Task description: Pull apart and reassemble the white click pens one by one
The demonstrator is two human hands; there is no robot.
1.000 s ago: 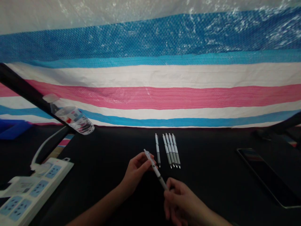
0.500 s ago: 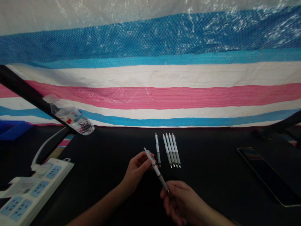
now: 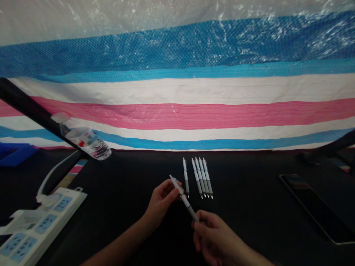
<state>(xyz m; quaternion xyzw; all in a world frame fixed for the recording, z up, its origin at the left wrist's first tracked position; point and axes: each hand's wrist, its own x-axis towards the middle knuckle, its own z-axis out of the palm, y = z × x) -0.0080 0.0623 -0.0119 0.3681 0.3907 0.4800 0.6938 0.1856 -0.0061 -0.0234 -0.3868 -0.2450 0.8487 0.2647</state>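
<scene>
A white pen with a grey grip (image 3: 185, 200) slants down to the right between my hands, above the black table. My left hand (image 3: 162, 201) pinches its upper, white part between thumb and fingers. The fingers of my right hand (image 3: 209, 232) are closed on the grey lower end, and the tip is hidden there. Just beyond my left hand, a single similar pen (image 3: 185, 177) lies on the table. To its right, several more such pens (image 3: 203, 178) lie side by side, tips toward me.
A phone (image 3: 316, 207) lies on the black table (image 3: 249, 184) at the right. A white power strip (image 3: 41, 225) is at the lower left, with a water bottle (image 3: 88, 142) and a blue tray (image 3: 16, 154) beyond. A striped sheet (image 3: 177, 114) hangs behind.
My right thumb and fingers have moved slightly up and closed over the pen's tip, which was visible before. My left hand has hardly moved.
</scene>
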